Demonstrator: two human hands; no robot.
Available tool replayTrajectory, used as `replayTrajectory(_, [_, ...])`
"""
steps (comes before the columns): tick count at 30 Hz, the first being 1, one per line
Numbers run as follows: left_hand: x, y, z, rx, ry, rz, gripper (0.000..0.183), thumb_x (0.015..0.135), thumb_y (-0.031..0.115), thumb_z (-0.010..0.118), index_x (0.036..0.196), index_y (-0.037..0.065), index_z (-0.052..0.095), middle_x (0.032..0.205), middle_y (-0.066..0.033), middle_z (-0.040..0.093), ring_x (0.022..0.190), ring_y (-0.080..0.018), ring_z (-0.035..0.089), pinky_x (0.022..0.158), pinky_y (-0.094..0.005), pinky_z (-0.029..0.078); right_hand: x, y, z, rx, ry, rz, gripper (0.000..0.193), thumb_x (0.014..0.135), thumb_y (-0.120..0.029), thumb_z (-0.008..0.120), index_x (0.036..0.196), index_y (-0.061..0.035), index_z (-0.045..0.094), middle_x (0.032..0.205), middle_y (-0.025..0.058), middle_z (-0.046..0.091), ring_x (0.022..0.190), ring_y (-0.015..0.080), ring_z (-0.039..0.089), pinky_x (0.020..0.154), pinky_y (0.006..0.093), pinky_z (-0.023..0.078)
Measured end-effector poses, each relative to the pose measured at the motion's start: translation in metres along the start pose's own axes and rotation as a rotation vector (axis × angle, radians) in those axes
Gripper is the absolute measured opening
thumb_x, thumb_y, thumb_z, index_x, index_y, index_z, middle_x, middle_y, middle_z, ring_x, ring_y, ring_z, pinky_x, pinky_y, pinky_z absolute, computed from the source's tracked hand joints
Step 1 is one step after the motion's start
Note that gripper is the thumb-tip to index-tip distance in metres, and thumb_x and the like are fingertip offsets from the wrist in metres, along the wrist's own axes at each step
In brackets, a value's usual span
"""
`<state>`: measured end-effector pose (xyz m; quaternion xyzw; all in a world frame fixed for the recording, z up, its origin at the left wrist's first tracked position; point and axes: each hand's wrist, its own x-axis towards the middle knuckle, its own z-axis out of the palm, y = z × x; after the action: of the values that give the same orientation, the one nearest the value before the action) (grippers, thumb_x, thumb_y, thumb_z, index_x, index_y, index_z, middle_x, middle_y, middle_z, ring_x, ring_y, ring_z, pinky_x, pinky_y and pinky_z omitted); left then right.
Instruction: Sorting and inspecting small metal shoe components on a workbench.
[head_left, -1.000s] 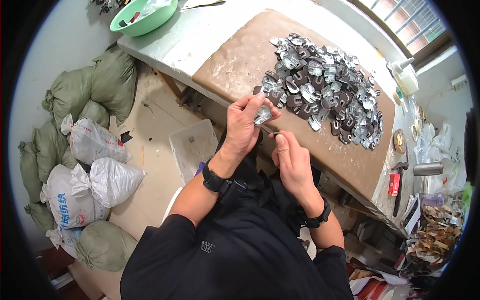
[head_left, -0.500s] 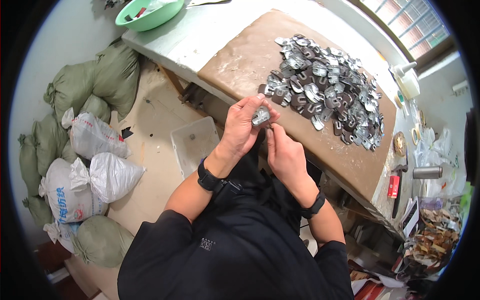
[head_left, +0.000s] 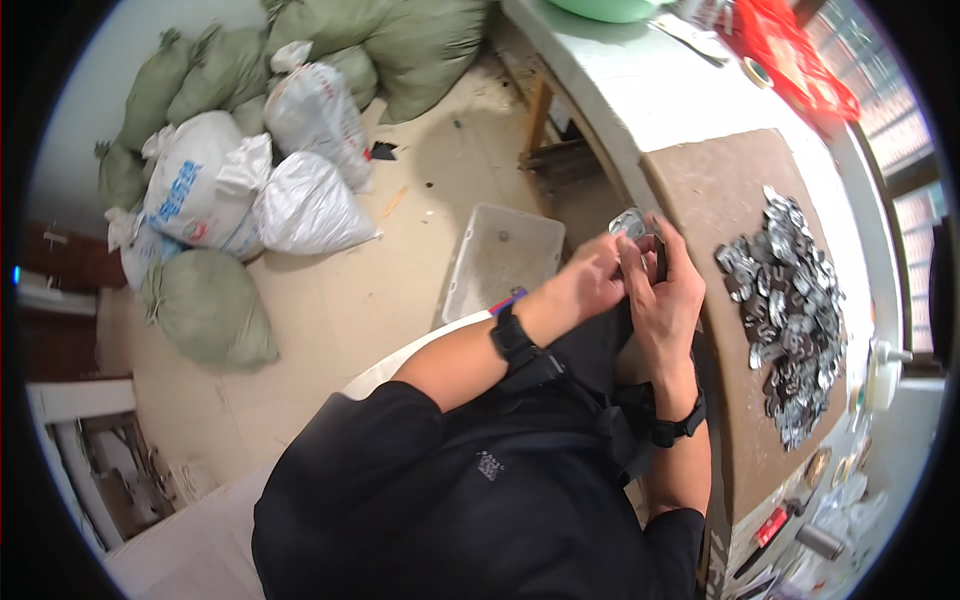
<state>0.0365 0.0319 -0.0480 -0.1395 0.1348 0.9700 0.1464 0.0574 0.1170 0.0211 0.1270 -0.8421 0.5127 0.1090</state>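
Note:
A small shiny, rounded piece (head_left: 628,222) stands up at the fingertips where my two hands meet, just off the near edge of the table. My left hand (head_left: 594,274) is closed at its lower side, its fingers partly covered by the right thumb. With thumb and fingers bent, my right hand (head_left: 668,300) pinches a dark flat piece (head_left: 658,262) beside it. Whether the two pieces are joined cannot be made out. On the brown tabletop mat (head_left: 700,185) lies a heap of similar shiny and dark slotted pieces (head_left: 795,315).
A translucent plastic bin (head_left: 505,250) stands on the floor below my left forearm. White sacks (head_left: 315,205) and green sacks (head_left: 425,50) line the left wall. A red plastic bag (head_left: 790,60) and green basin (head_left: 605,8) are at the table's far end; a hammer (head_left: 770,530) lies near right.
My view has turned left, so the heap now appears farther right. Both hands have drawn together around the shiny piece, and the right thumb now overlaps the left fingers.

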Motion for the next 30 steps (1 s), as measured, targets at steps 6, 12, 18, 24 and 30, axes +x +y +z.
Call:
replayTrajectory(6, [0.022,-0.043,-0.035,0.127,-0.2,-0.196,0.012,0.098,0.02,0.056,0.102,0.013,0.065,0.099,-0.0023,0.067,0.092,-0.0155,0.063,0.085,-0.0335,0.053,-0.017,0.013,-0.023,-0.15,0.022,0.028,0.033,0.085,-0.019,0.076,0.11,-0.0023,0.064,0.08,0.0133,0.067,0.072,0.0216,0.068,0.066,0.0318,0.052])
replayTrajectory(12, [0.025,-0.018,0.031,0.176,-0.22,-0.095,0.025,0.097,0.026,0.059,0.093,0.002,0.064,0.083,-0.0092,0.066,0.077,-0.02,0.067,0.073,-0.036,0.059,-0.035,0.012,-0.07,-0.606,0.015,0.016,0.029,0.094,-0.033,0.063,0.103,-0.0056,0.063,0.084,0.0178,0.066,0.075,0.0363,0.066,0.063,0.0432,0.051])
replayTrajectory(18, [0.021,-0.023,0.053,0.352,-0.283,-0.134,0.027,0.099,0.024,0.057,0.096,-0.001,0.064,0.082,-0.0096,0.067,0.074,-0.0193,0.068,0.072,-0.0394,0.061,-0.048,0.027,-0.075,-0.647,0.113,-0.13,0.025,0.091,-0.032,0.067,0.092,-0.0071,0.065,0.072,0.0065,0.058,0.06,0.0242,0.059,0.051,0.036,0.046])
replayTrajectory(24, [0.016,-0.027,0.058,0.516,-0.308,-0.132,0.025,0.098,0.018,0.056,0.107,-0.004,0.062,0.08,-0.0077,0.063,0.067,-0.0158,0.064,0.067,-0.0346,0.06,-0.051,0.03,-0.078,-0.607,0.104,-0.175,0.024,0.088,-0.03,0.071,0.09,-0.0064,0.067,0.069,0.0063,0.059,0.057,0.0224,0.061,0.047,0.034,0.046])
replayTrajectory(30, [0.022,-0.029,0.067,0.586,-0.296,-0.307,0.021,0.094,0.012,0.057,0.109,-0.003,0.062,0.078,-0.0067,0.063,0.066,-0.014,0.063,0.065,-0.0301,0.057,-0.056,0.031,-0.088,-0.533,0.126,-0.109,0.023,0.087,-0.028,0.072,0.088,-0.0059,0.068,0.068,0.0064,0.061,0.055,0.0225,0.061,0.048,0.0348,0.047])
